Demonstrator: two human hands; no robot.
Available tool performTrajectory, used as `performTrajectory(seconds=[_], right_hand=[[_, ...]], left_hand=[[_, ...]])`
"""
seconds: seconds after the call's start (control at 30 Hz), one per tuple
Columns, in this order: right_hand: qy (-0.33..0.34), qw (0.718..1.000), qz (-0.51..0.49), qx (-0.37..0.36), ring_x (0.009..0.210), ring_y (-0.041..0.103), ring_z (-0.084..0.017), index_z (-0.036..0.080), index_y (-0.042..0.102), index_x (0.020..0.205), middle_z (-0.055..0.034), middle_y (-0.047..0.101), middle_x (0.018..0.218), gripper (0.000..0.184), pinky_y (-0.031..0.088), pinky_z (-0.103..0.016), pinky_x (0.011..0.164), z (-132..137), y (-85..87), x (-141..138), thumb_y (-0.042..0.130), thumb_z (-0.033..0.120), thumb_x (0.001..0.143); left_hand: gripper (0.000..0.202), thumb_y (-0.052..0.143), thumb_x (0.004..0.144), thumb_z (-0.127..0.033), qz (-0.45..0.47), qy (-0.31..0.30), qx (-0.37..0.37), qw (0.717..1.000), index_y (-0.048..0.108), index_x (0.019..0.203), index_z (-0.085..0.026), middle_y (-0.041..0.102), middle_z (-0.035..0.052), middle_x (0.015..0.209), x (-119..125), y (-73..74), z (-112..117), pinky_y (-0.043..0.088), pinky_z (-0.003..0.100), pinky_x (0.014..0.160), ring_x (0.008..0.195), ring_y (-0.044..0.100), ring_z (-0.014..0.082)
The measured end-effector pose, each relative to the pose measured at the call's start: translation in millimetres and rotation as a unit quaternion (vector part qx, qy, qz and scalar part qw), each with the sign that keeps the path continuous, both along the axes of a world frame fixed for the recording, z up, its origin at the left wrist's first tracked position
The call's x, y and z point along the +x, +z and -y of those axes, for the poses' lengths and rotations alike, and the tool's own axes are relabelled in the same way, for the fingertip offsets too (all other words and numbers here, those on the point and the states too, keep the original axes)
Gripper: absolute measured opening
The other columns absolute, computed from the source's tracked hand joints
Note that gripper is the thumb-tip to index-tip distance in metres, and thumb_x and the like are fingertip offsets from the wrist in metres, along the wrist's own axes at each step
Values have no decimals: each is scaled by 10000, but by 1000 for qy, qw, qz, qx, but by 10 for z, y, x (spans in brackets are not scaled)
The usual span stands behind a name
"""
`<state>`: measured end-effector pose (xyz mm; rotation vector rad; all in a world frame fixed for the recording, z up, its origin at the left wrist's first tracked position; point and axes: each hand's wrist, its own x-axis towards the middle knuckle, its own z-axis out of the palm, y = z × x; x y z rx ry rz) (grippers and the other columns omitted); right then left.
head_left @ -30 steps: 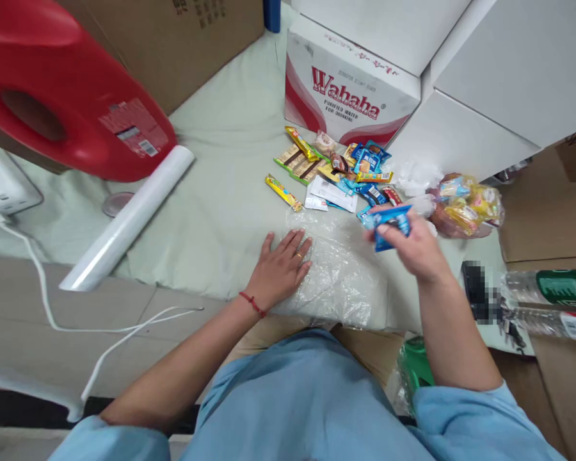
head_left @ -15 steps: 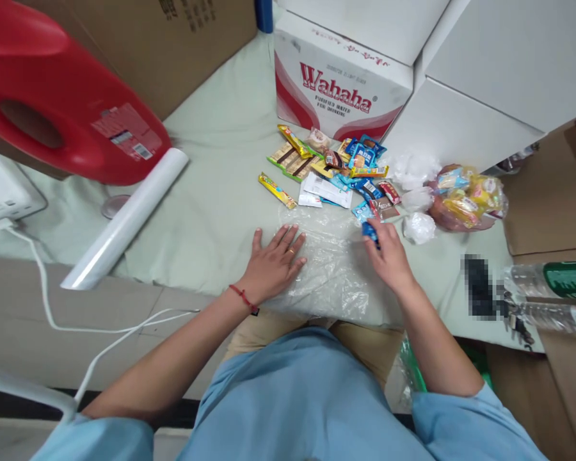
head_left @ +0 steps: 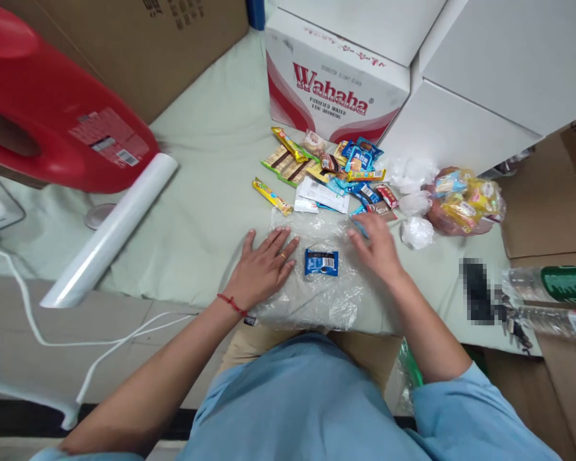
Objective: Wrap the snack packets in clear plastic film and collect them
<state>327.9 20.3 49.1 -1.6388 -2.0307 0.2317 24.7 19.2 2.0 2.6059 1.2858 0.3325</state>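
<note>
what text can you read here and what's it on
"Wahaha": red letters on the white carton.
"PURIFIED WATER FOR DRINKING": under it, same carton.
Too small or blurred: red jug label, blue packet, snack wrappers, brown box print.

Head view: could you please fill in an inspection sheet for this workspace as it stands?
Surface: pale green cloth, creased.
Work things: clear plastic sheet spread flat; one blue snack packet lies on it, between the hands.
Clutter: loose snack pile beyond the sheet; bagged snacks to its right; roll of film; red jug.
Hands: left hand open, palm flat on the sheet; right hand open, fingertips at the pile's near edge.
Cables: white cable trails at left, off the cloth.
Surroundings: Wahaha box, white boxes, brown carton, bottles at right.
</note>
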Motion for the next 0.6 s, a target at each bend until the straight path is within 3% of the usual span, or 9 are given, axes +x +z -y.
performTrajectory(seconds=[0.07, 0.13, 0.23, 0.33, 0.4, 0.5, 0.6], right_hand=[[-111, 993, 34, 16, 1175, 589, -310, 190, 689, 1221, -157, 675, 1200, 358, 465, -487, 1057, -297, 90, 259, 442, 382, 1047], [-170, 981, 88, 0, 1150, 577, -330, 178, 717, 1171, -167, 680, 1176, 353, 451, -500, 1040, -604, 133, 422, 455, 360, 1020], [-185, 963, 181, -76, 1218, 516, -391, 165, 724, 1205, -197, 677, 1236, 400, 431, -531, 1019, -977, 107, 457, 574, 441, 957], [-187, 940, 241, -151, 1260, 483, -423, 134, 720, 1203, -222, 686, 1227, 429, 421, -538, 1013, -1169, 56, 358, 656, 431, 900], [-187, 940, 243, -151, 1250, 495, -411, 132, 719, 1200, -214, 694, 1203, 403, 407, -533, 1029, -1185, 73, 304, 665, 382, 889], [-180, 959, 203, -74, 1260, 493, -412, 151, 695, 1281, -199, 684, 1230, 458, 385, -550, 1061, -1037, 212, 260, 675, 370, 879], [-97, 986, 137, 13, 1328, 459, -410, 172, 666, 1333, -181, 677, 1268, 505, 366, -569, 1114, -704, 394, 158, 695, 386, 877]], left_hand=[[535, 360, 1091, -396, 3, -2, -5, 1000, 409, 1616, -306, 354, 113, 1708, 2, 9, -5, 89, 690, 1275, 1571, 378, 311], [536, 371, 1087, -394, 7, -2, -7, 1000, 406, 1617, -321, 361, 105, 1706, 1, 19, -12, 86, 685, 1279, 1569, 382, 309], [530, 380, 1084, -395, 7, -1, -4, 1000, 425, 1607, -317, 376, 106, 1700, 0, 27, -13, 91, 676, 1284, 1565, 389, 304], [518, 372, 1088, -400, 4, 0, 3, 1000, 466, 1584, -282, 385, 114, 1696, 2, 24, -6, 105, 675, 1282, 1563, 392, 303], [512, 365, 1091, -398, 8, 1, 8, 1000, 480, 1575, -274, 396, 112, 1691, 1, 14, -2, 109, 672, 1284, 1560, 396, 298], [509, 365, 1091, -404, 25, -1, 9, 1000, 480, 1574, -295, 406, 106, 1687, -3, -6, -2, 99, 667, 1291, 1558, 401, 293], [510, 376, 1086, -408, 35, -1, 5, 999, 477, 1576, -307, 400, 106, 1691, -8, -17, -5, 94, 673, 1291, 1558, 400, 298]])
